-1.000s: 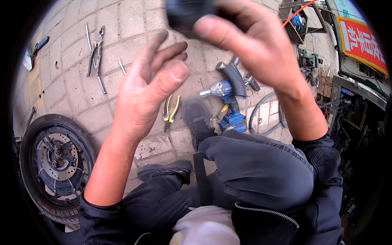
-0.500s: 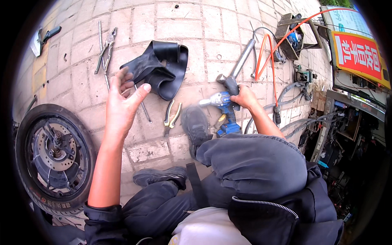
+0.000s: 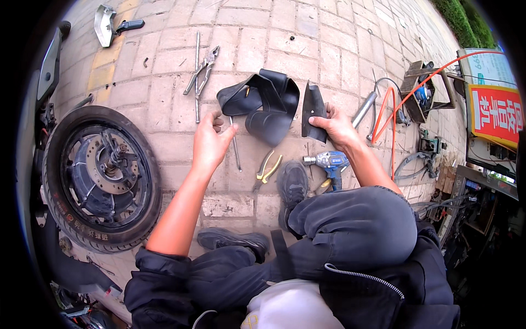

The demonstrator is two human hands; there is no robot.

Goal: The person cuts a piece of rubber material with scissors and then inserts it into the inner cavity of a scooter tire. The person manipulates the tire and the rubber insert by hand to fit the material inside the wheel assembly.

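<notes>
My right hand (image 3: pixel 335 127) grips a curved piece of black rubber (image 3: pixel 313 107), with the thumb pressed on its face beside a small pale spot. My left hand (image 3: pixel 212 137) holds nothing; its fingers are half curled, with the thumb apart from them. Just beyond it, a wide looped band of black rubber (image 3: pixel 271 125) lies on the paving. A thin metal rod (image 3: pixel 236 151) on the ground runs past my left thumb. Below my right hand stands a blue cordless impact wrench (image 3: pixel 331 160). Yellow-handled cutters (image 3: pixel 267 171) lie near my shoe.
A wheel with a brake disc (image 3: pixel 109 170) lies at the left. Pliers (image 3: pixel 204 71) and a long rod (image 3: pixel 197 104) are on the paving ahead. To the right are a metal cylinder (image 3: pixel 363 109), an orange hose (image 3: pixel 393 137) and a wooden tool box (image 3: pixel 416 90).
My right hand has raised the rubber piece from beside the impact wrench. The fingers of my left hand have curled in from a wider spread. The whole view has shifted.
</notes>
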